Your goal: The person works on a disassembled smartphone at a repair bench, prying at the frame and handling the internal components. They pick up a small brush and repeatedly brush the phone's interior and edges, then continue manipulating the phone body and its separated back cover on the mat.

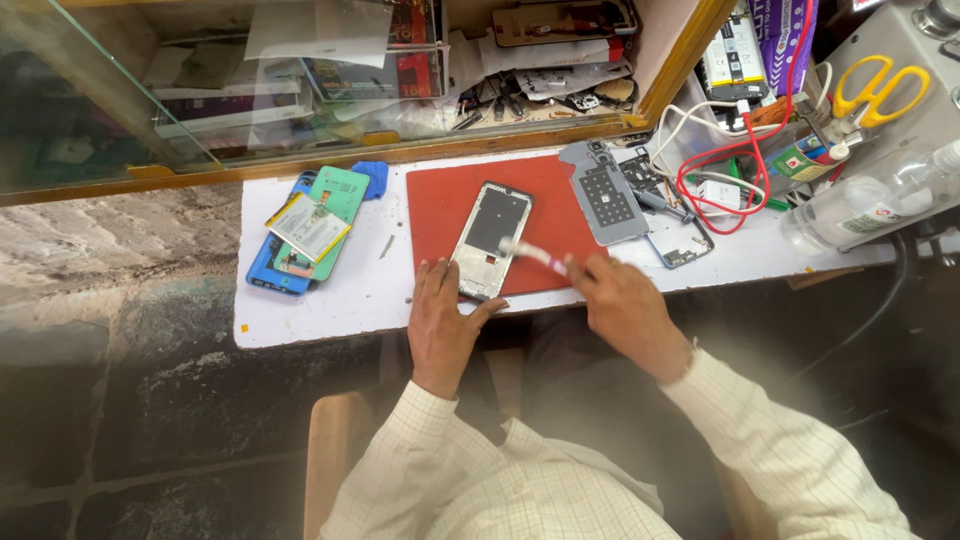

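Phone frame (490, 240) lies face-up on the red mat (430, 200), directly ahead of the left hand (440, 320), whose flat, spread fingers pin its near edge. Right hand (620, 305) fingers close around 1 small brush (530, 254), tip over the frame. Recommended: short strokes, steady pressure. A blue phone stack (300, 235) sits well left.

We found open white bench (350, 300) between the stack of phone parts (305, 232) at left and the red mat (440, 205), broken only by a small screw-like piece (387, 247). Our left hand (440, 320) and right hand (625, 305) worked at the mat's near edge, around the phone frame (490, 240). To the right, a grey back cover (605, 195), loose red wires (740, 165) and a clear bottle (860, 205) crowded the way. A glass case (300, 90) walled off the far side.
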A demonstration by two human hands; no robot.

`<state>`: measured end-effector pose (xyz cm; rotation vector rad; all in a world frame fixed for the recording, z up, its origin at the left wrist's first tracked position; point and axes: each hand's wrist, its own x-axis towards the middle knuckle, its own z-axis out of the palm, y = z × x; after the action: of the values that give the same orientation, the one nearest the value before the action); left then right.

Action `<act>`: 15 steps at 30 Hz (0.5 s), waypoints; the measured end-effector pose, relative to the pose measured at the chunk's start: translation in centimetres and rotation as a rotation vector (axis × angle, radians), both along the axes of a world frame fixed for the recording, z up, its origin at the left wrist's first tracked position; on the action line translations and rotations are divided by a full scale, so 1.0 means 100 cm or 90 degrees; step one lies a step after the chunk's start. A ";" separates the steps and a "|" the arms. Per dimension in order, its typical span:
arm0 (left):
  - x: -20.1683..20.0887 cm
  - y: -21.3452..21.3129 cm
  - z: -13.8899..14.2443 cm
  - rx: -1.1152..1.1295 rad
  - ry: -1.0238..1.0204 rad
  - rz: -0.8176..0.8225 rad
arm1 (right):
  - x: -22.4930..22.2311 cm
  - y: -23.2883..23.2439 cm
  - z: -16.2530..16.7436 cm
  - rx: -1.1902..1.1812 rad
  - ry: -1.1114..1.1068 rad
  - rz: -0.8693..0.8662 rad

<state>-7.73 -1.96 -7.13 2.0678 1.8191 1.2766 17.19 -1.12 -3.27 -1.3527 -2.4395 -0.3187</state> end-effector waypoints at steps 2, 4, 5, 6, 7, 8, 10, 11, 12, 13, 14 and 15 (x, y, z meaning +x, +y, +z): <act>0.001 0.001 0.001 -0.009 0.015 0.003 | 0.002 0.025 -0.002 0.046 -0.010 -0.026; 0.001 0.001 0.001 -0.017 0.018 0.003 | 0.006 0.050 -0.002 0.067 -0.023 -0.045; 0.000 0.002 0.001 -0.022 0.020 0.005 | 0.007 0.062 -0.001 0.064 -0.031 -0.047; 0.000 0.002 0.001 -0.029 0.016 0.002 | 0.008 0.067 -0.002 0.059 -0.040 -0.048; -0.001 0.002 0.000 -0.034 0.010 -0.001 | 0.008 0.071 -0.004 0.057 -0.041 -0.041; -0.002 0.002 0.000 -0.039 0.005 -0.004 | 0.007 0.074 -0.006 0.056 -0.041 -0.035; 0.000 0.003 -0.002 -0.031 0.002 -0.006 | 0.006 0.077 -0.009 0.067 -0.031 -0.005; 0.000 0.002 -0.003 -0.028 0.001 -0.009 | 0.001 0.078 -0.013 0.081 -0.018 0.018; 0.001 0.003 -0.004 -0.034 0.003 -0.010 | -0.003 0.081 -0.015 0.098 -0.005 0.041; 0.000 0.005 -0.003 -0.039 0.006 -0.009 | -0.009 0.087 -0.016 0.082 -0.001 0.047; 0.000 0.004 -0.003 -0.047 0.008 -0.008 | -0.017 0.094 -0.017 0.064 0.003 0.052; 0.001 0.003 -0.003 -0.053 0.004 -0.009 | -0.020 0.098 -0.017 0.046 0.008 0.059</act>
<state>-7.67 -1.64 -7.44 2.0402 1.8242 1.1711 15.15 8.65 -4.98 -1.2040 -2.4466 -0.3714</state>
